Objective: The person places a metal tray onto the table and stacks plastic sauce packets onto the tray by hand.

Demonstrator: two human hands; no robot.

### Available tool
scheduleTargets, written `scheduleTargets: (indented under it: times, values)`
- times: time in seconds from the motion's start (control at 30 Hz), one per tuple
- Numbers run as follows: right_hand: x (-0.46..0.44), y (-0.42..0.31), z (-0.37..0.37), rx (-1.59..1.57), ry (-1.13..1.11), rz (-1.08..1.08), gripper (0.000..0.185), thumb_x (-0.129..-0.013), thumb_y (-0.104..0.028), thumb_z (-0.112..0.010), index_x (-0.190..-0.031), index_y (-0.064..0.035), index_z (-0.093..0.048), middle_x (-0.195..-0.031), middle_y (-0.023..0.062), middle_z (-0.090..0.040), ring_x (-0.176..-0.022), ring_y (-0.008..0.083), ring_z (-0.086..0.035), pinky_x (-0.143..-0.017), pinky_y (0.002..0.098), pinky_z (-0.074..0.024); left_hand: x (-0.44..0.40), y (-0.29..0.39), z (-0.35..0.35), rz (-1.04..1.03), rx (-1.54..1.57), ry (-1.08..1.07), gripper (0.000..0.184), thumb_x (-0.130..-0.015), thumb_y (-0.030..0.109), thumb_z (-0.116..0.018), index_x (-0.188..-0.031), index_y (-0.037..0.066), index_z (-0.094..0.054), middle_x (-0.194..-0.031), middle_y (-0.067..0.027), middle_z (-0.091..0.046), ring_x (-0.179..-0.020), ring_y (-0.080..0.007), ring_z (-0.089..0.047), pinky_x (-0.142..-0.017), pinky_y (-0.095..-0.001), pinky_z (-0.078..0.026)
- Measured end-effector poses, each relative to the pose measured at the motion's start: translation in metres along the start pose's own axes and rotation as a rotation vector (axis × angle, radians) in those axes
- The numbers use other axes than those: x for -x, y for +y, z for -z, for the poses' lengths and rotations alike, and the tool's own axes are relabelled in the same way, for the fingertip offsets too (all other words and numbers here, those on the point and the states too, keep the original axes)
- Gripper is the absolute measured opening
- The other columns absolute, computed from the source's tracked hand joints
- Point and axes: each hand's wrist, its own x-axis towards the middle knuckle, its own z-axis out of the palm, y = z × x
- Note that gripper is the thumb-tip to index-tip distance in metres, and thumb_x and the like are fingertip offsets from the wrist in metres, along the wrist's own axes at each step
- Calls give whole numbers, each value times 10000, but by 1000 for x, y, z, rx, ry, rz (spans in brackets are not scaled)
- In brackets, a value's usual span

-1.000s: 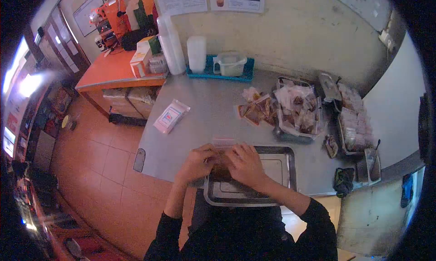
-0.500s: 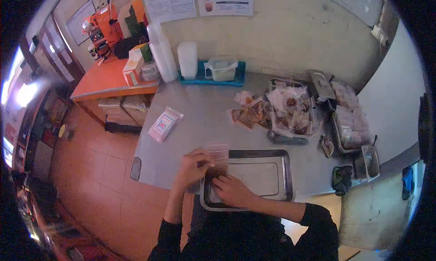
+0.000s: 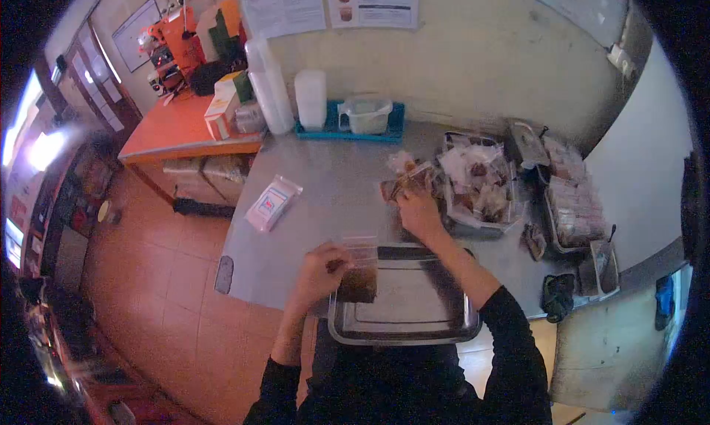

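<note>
My left hand (image 3: 319, 276) grips the edge of a clear zip bag (image 3: 360, 283) with brown contents in its lower part. The bag hangs over the left side of a shallow metal tray (image 3: 403, 336). Farther forward, my right hand (image 3: 421, 216) has its fingertips closed on a small brown-filled plastic bag (image 3: 403, 181) in a loose pile. Parts of the fingers and that bag are blurred or hidden. Beside the pile, a container (image 3: 482, 225) is heaped with similar small bags (image 3: 477, 174).
A white packet (image 3: 274, 202) lies at the table's left. A blue tray (image 3: 347, 134) with plastic tubs stands by the wall, near stacked cups (image 3: 268, 89). At right are another container of bags (image 3: 573, 211), a tub (image 3: 603, 266) and a dark cloth-like item (image 3: 558, 296).
My right hand has left the zip bag over the metal tray and moved forward and right to the pile of small bags. My left hand stays on the zip bag.
</note>
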Motion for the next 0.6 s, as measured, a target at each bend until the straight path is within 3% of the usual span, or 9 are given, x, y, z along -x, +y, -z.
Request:
scheduleTargets:
  times: [0.07, 0.13, 0.27, 0.33, 0.4, 0.47, 0.53, 0.6]
  values:
    - [-1, 0, 10, 122, -19, 110, 205, -788, -192, -627, -956, -74, -639, -928, 129, -595, -927, 359, -588, -846, 439, -483, -2, 5, 2, -41, -16, -13, 97, -776, 48, -716, -863, 24, -682, -837, -100, -633, -692, -205, -625, -624, -303, -501]
    - [-5, -2, 34, -251, 26, -114, 172, -817, -199, -617, -907, -53, -630, -930, 114, -608, -919, 338, -595, -820, 435, -479, -3, -6, 3, -63, -41, -29, 101, -763, 55, -732, -853, 33, -692, -862, -94, -655, -728, -203, -642, -642, -300, -516]
    - [-9, -13, 108, -561, 152, -250, 165, -876, -173, -561, -942, -29, -606, -985, 166, -624, -889, 359, -613, -773, 432, -485, -1, -1, 3, 17, -51, -19, 115, -739, 74, -753, -839, 47, -704, -889, -100, -674, -778, -223, -659, -682, -316, -532]
    - [-2, -23, 148, -997, -107, -310, 220, -903, -243, -572, -916, -23, -579, -858, 152, -624, -803, 357, -614, -730, 397, -477, 0, -6, 2, -10, -73, -9, 121, -735, 77, -756, -840, 48, -705, -893, -100, -674, -781, -222, -659, -686, -316, -533]
    - [10, -43, 179, -1011, -302, -247, 228, -907, -249, -568, -919, -22, -573, -801, 149, -615, -766, 324, -620, -712, 374, -475, 0, -12, 0, -43, -94, -2, 126, -730, 81, -758, -841, 49, -707, -896, -100, -675, -785, -221, -659, -689, -316, -534]
    - [23, -67, 182, -1192, -418, -132, 209, -901, -238, -572, -920, -30, -589, -802, 146, -618, -775, 316, -626, -715, 385, -478, -1, -15, -1, -100, -55, 28, 100, -731, 51, -723, -825, 49, -690, -784, -87, -625, -600, -186, -588, -566, -305, -481]
    - [40, -88, 160, -1179, -550, -10, 208, -865, -237, -610, -937, -43, -617, -869, 144, -623, -808, 316, -623, -742, 392, -487, -2, -10, 0, -77, -22, 13, 109, -734, 56, -723, -839, 52, -694, -798, -86, -625, -599, -189, -585, -565, -307, -478]
    - [59, -111, 136, -1067, -457, -7, 198, -841, -226, -630, -933, -51, -631, -926, 146, -613, -856, 320, -612, -768, 400, -487, 0, -7, 2, -52, 8, -4, 119, -737, 61, -723, -853, 54, -697, -811, -86, -625, -598, -193, -583, -564, -309, -475]
